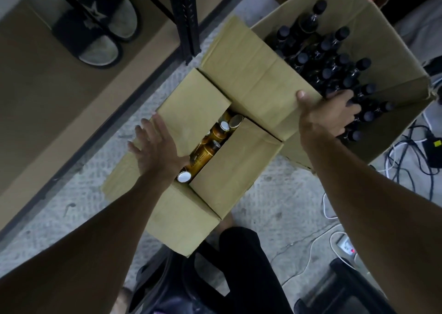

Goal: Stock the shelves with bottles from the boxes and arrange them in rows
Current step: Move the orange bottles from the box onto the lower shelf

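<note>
Bottles (210,146) hide under flaps (239,163) while right hand (327,115) grips second box (392,58).

Both bare arms reach forward and down, well apart, forearms nearly straight. The left hand (155,148) lies palm-down, fingers straight and spread, pressing flat on a box flap (191,103). The right hand (330,115) is stretched further out. Its thumb lies on the near side of a cardboard box (263,74) and its fingers curl over the edge, gripping it.
</note>
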